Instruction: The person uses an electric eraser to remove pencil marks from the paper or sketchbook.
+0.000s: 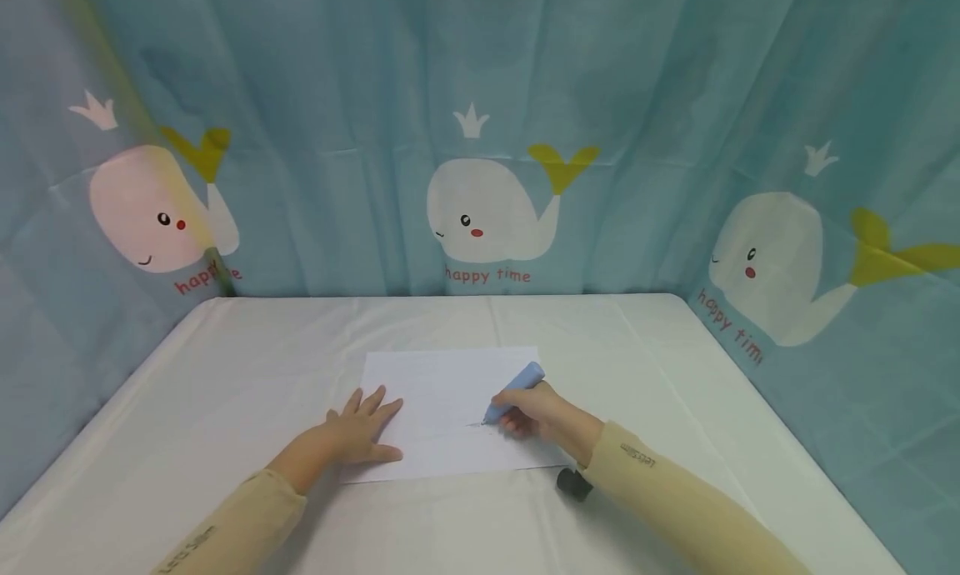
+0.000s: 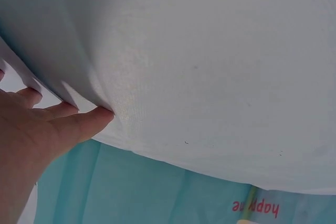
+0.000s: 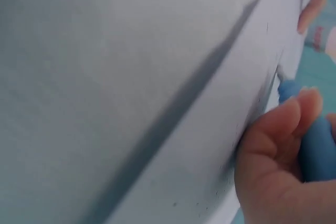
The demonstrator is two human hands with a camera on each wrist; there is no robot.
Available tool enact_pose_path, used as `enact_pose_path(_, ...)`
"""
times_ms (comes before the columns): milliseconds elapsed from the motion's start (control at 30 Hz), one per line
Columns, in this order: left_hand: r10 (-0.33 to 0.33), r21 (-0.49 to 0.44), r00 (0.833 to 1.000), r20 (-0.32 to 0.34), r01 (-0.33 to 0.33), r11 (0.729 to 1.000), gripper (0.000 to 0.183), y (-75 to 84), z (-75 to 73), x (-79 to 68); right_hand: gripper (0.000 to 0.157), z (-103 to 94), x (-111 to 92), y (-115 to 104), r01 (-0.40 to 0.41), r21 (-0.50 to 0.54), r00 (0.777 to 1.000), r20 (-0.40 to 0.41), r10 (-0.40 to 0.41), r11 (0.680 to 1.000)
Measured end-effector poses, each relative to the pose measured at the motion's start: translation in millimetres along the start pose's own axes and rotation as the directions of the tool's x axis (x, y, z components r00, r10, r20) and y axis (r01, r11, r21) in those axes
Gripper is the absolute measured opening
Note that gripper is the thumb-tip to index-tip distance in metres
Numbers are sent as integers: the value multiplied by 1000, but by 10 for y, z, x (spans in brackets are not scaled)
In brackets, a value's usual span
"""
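Observation:
A white sheet of paper (image 1: pixel 438 392) lies flat on the white-covered table. My left hand (image 1: pixel 358 432) rests with spread fingers on the left part of the sheet; in the left wrist view its fingertips (image 2: pixel 105 114) press down at the paper's edge. Between thumb and fingers, my right hand (image 1: pixel 538 412) pinches a thick light-blue pen (image 1: pixel 525 377), tilted with its top up to the right. The pen's narrow tip meets the paper beside a few faint dark strokes (image 1: pixel 474 425). In the right wrist view, the blue barrel (image 3: pixel 316 150) is partly hidden by the fingers.
A small black object (image 1: pixel 573 484) shows under the right sleeve (image 1: pixel 645 475), just off the sheet's near right corner. Behind the table (image 1: pixel 262 350) hangs a blue curtain (image 1: pixel 352 225) with whale prints, which also runs along both sides.

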State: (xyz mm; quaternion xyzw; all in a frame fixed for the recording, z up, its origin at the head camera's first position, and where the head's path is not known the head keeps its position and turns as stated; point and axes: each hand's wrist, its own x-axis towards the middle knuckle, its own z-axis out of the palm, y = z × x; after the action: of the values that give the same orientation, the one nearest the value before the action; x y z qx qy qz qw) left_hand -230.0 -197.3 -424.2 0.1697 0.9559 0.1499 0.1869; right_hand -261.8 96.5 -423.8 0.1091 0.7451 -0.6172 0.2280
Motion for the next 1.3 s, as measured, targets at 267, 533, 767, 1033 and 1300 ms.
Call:
enact_pose_path(267, -7, -4, 1000, 4, 7, 1000, 85, 32, -21, -14, 22, -3, 18, 5, 16, -12, 1000, -8, -16, 1000)
enact_pose_path(533, -8, -8, 1000, 8, 8, 1000, 85, 21, -18, -15, 23, 9, 26, -16, 21, -34, 1000, -12, -21, 999)
enact_pose_path(767, -9, 3, 1000, 4, 9, 1000, 85, -6, 20, 9, 24, 7, 14, -11, 19, -62, 1000, 24, -17, 998)
enact_pose_path(1033, -13, 10, 1000, 3, 13, 1000, 84, 9, 9, 29, 27, 4, 6, -13, 30, -63, 999, -23, -31, 998)
enact_pose_path(1300, -24, 12, 1000, 4, 24, 1000, 85, -8, 13, 6, 26, 24, 24, -4, 24, -60, 1000, 7, -23, 998)
